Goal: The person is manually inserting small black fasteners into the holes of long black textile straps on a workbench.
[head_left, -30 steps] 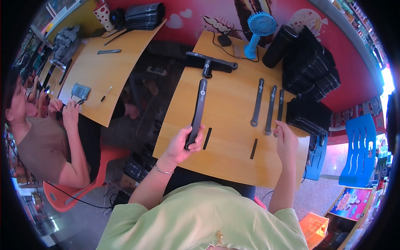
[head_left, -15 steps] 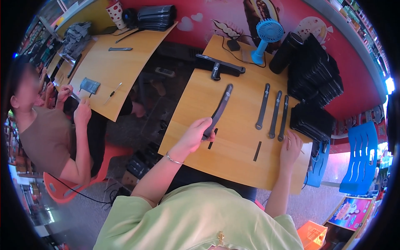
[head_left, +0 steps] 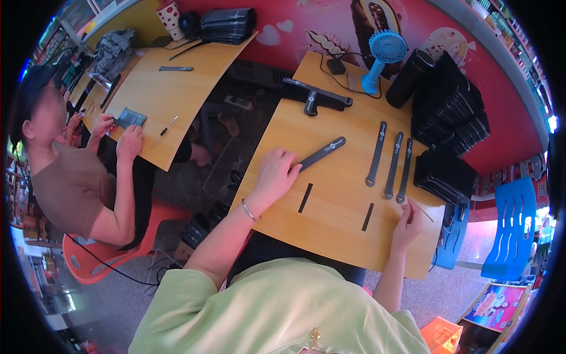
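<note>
My left hand [head_left: 276, 174] is closed on one end of a dark grey strap [head_left: 323, 154]. Its rounded far end points away and to the right, low over the table. A thin light-coloured stick [head_left: 421, 209] is pinched in my right hand [head_left: 407, 226], near the table's right edge. Just beyond that hand lie three similar straps, a left one [head_left: 376, 154], a middle one [head_left: 394, 165] and a right one [head_left: 405, 171]. Two short black strips, one [head_left: 305, 197] near my left hand and another [head_left: 367, 217] nearer my right, lie on the wooden table [head_left: 336, 236].
Crossed straps [head_left: 317, 95] lie at the far left of the table. A blue fan [head_left: 387, 50], a black bottle [head_left: 411, 76] and stacked black pouches [head_left: 448, 106] line the back and right. To the left, a co-worker [head_left: 76, 183] handles a grey piece at another table [head_left: 159, 88].
The strap in my left hand has swung lower and to the right, and the hand has turned over it. My right hand has drawn back slightly, its stick now showing. The co-worker's hands have moved.
</note>
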`<action>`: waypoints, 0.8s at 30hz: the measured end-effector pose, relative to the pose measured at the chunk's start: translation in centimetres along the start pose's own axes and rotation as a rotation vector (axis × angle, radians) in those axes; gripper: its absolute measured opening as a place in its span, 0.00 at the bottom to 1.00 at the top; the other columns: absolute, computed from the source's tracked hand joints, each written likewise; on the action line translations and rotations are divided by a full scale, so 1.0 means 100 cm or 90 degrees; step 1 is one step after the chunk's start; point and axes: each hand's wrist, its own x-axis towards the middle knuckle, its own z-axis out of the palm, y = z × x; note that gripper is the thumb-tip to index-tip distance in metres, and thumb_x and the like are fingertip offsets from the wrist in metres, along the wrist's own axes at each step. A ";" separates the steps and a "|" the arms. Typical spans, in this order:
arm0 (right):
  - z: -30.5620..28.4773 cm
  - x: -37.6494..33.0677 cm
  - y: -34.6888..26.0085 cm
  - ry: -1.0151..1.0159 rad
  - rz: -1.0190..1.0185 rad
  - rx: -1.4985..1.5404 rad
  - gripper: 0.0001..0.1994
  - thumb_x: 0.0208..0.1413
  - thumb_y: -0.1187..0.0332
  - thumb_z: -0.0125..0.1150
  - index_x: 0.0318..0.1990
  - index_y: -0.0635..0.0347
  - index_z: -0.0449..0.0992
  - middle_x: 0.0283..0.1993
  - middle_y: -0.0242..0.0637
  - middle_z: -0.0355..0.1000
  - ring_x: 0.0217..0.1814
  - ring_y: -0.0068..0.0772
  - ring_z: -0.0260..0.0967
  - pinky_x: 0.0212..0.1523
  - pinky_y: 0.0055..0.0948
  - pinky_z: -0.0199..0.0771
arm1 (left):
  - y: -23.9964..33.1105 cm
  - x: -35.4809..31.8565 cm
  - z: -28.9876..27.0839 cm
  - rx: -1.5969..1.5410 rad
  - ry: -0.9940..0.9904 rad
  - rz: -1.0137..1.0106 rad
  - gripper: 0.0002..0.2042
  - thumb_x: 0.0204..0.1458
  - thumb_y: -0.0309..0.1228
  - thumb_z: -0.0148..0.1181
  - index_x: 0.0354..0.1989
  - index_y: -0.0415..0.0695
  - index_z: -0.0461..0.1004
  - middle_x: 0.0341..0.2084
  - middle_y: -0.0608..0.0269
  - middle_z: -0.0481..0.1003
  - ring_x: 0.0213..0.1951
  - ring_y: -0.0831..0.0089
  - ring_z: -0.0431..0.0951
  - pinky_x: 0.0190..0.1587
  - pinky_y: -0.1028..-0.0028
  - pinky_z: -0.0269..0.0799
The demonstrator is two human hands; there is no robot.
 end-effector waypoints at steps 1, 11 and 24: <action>0.000 0.000 -0.003 -0.010 0.058 0.008 0.04 0.56 0.78 0.52 0.34 0.64 0.74 0.26 0.32 0.69 0.25 0.18 0.62 0.24 0.18 0.60 | 0.007 0.002 0.000 0.016 0.105 0.022 0.08 0.46 0.29 0.59 0.35 0.43 0.75 0.17 0.62 0.71 0.29 0.63 0.72 0.43 0.64 0.65; -0.003 -0.019 0.053 -0.075 0.076 0.134 0.13 0.58 0.68 0.53 0.23 0.62 0.67 0.15 0.26 0.60 0.17 0.13 0.56 0.19 0.16 0.53 | 0.198 0.005 -0.047 -0.582 -0.072 0.498 0.12 0.36 0.26 0.61 0.33 0.45 0.71 0.39 0.62 0.67 0.44 0.63 0.66 0.54 0.58 0.55; -0.003 -0.005 0.010 -0.126 0.168 0.038 0.13 0.58 0.69 0.53 0.21 0.63 0.67 0.14 0.27 0.60 0.17 0.14 0.55 0.18 0.18 0.52 | 0.295 -0.054 -0.075 -0.869 -0.174 0.700 0.07 0.43 0.35 0.51 0.19 0.46 0.69 0.34 0.58 0.68 0.46 0.58 0.65 0.53 0.58 0.54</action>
